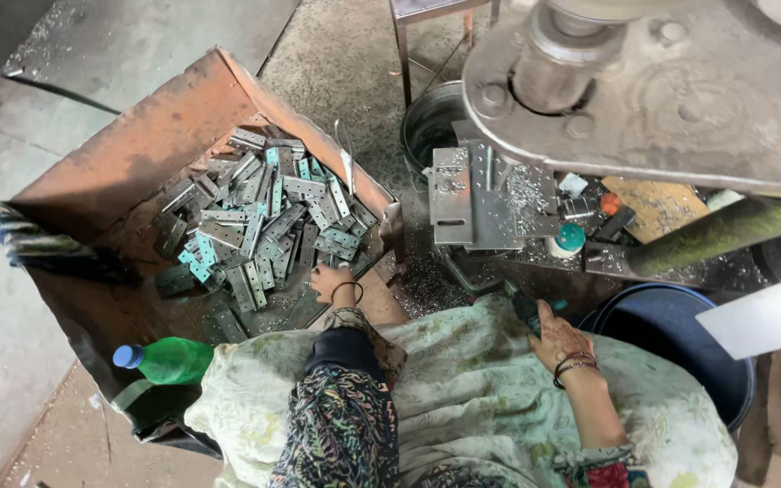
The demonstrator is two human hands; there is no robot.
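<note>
Person sits at a press machine [680,99], pale floral cloth over the lap. Landmark: rusty metal bin [128,154], open-topped, on the floor on the person's left.

Left hand [329,280] reaches into the bin at its near right edge, fingers curled down among the flat metal plates [264,217]. Its grip looks loosely closed on the pile, but whether a plate is actually pinched cannot be told; fingertips are hidden. Plates are grey and teal, punched with holes, heaped in the bin's middle and far-right part.

Right hand [560,336] is well right of the bin, resting on the lap cloth near the machine's front edge. It seems to close around a dark object; what it is and how tight the grip is cannot be told.

Right of the bin, on the machine desk [535,248], one perforated plate [452,194] lies under the press head, metal chips scattered around it. A steel bucket [427,126] stands behind that, just right of the bin.

Progress judgement: bin holds many plates, only one at the press, so most of the work looks left.

Green plastic bottle [166,360] lies at the bin's near left corner. Blue tub [671,334] sits far right of the bin.
</note>
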